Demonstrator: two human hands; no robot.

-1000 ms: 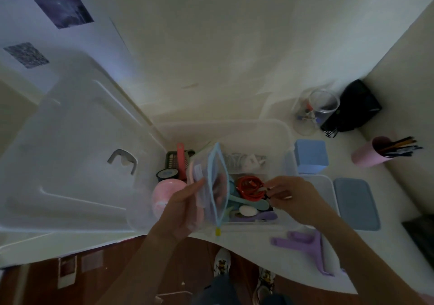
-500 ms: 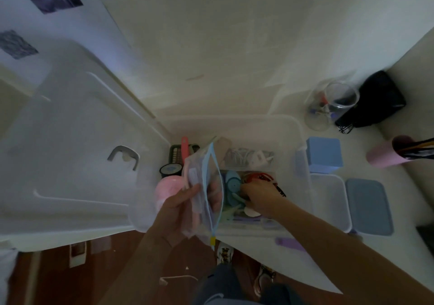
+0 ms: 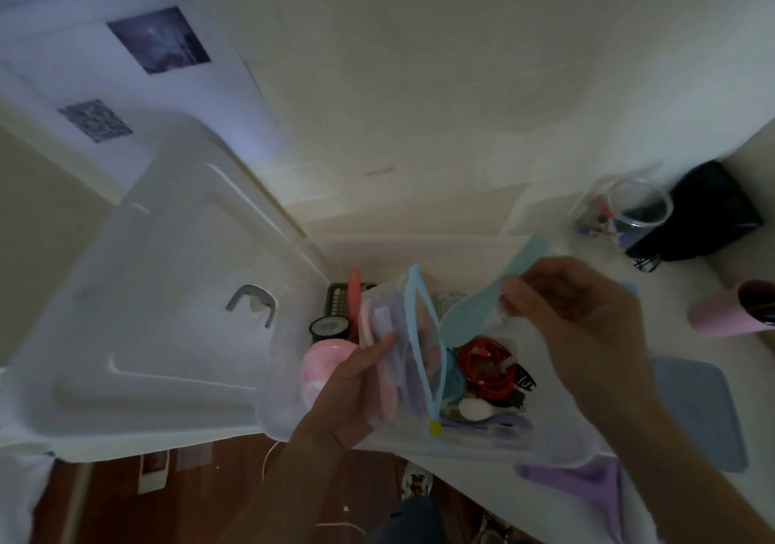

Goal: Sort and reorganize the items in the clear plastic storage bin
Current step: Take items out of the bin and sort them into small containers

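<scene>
While your left hand (image 3: pixel 356 380) grips a clear zip bag (image 3: pixel 413 355) with a blue seal strip, fingers closed on its side, your right hand (image 3: pixel 574 313) pinches the handle of a light blue spoon-shaped piece (image 3: pixel 469 317) just beside the bag's open mouth. Both hands sit above the clear plastic storage bin (image 3: pixel 557 449), which stands on the white bench near its front edge. The bag holds several pale purple and pink pieces; what they are is too blurred to tell.

Inside the bin you have a red coiled item (image 3: pixel 486 369), a teal round thing (image 3: pixel 453 380) partly behind the bag, a small white oval piece (image 3: pixel 474 409) and a black claw clip (image 3: pixel 524 380). At the bin's left end lie a pink bowl-like object (image 3: pixel 323 363), a dark round tin (image 3: pixel 329 327) and a black grid-patterned item (image 3: pixel 337 300) with a coral strip (image 3: pixel 354 296) standing against it.

The bin's lid (image 3: pixel 167 313) leans open at the left. On the bench past the bin's right end stand a clear cup (image 3: pixel 629 212), a black pouch (image 3: pixel 708 216) and a pink cup (image 3: pixel 729 317), with a grey-blue flat lid (image 3: pixel 696 409) nearer the front edge. A purple hanger-like piece (image 3: pixel 587 480) lies at the front edge.
</scene>
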